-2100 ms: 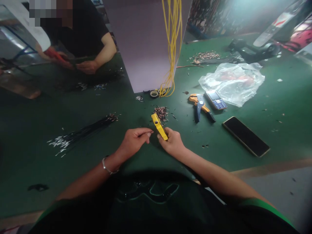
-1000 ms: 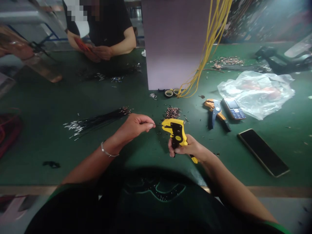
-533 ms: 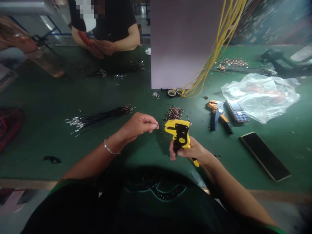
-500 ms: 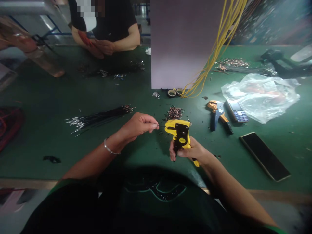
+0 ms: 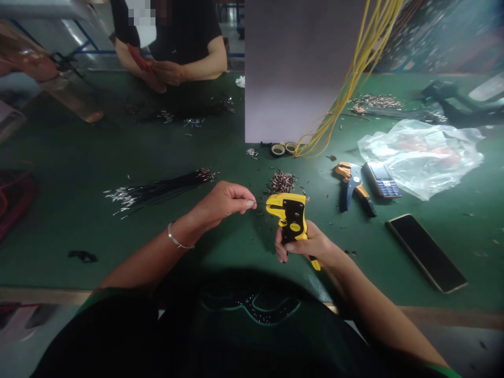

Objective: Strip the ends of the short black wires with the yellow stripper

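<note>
Between the thumb and fingers of my left hand (image 5: 232,201) is a thin black wire (image 5: 260,203), its end reaching the jaws of a yellow and black wire stripper (image 5: 290,212). My right hand (image 5: 305,242) is wrapped round the tool's handles, holding its head toward the left. Whether the jaws bite on the wire is too small to tell. Just behind the tool lies a heap of short copper-tipped offcuts (image 5: 282,181). A bundle of black wires (image 5: 161,190) with silvery ends at the left lies beyond my left forearm.
To the right are a blue and orange wire stripper (image 5: 352,184), a keypad phone (image 5: 382,179), a smartphone (image 5: 427,253) and a clear plastic bag (image 5: 425,152). Yellow wires (image 5: 334,115) hang beside a pale panel (image 5: 291,73), near tape rolls (image 5: 277,150). Another person (image 5: 173,52) sits opposite.
Almost nothing differs. My right hand's fingers on the wire stripper's handles have shifted slightly; the left hand keeps its pinch on the wire.
</note>
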The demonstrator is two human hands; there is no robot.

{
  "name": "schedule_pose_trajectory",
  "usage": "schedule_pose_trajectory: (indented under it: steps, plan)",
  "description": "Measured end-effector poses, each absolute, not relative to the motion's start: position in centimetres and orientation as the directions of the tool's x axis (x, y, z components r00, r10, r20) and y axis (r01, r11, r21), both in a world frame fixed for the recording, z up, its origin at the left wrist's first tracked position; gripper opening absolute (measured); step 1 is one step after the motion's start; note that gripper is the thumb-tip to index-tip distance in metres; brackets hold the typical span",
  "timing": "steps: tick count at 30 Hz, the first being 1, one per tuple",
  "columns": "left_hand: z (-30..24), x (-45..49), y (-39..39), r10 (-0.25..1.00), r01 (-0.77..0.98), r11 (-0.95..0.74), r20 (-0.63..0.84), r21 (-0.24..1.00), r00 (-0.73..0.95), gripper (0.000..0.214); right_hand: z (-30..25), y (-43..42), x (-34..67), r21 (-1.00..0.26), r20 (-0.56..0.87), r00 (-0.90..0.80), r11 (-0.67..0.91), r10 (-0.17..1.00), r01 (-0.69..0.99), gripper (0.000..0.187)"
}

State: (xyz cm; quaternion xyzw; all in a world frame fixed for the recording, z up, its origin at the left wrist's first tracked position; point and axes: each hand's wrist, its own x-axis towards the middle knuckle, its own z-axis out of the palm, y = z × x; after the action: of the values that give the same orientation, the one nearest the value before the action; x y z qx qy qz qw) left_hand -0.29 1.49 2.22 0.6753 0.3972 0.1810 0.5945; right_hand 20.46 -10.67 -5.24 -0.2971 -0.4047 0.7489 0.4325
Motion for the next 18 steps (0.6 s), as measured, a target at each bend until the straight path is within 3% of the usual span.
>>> schedule_pose_trajectory:
  steps: [18]
  plan:
    - [2.10, -0.34, 1.61, 0.749, 0.323, 0.033, -0.237, 0.946, 0.619, 0.009, -5.62, -11.06, 20.16, -0.847, -0.086, -0.427, -0.291, 0.900, -0.444, 0.017]
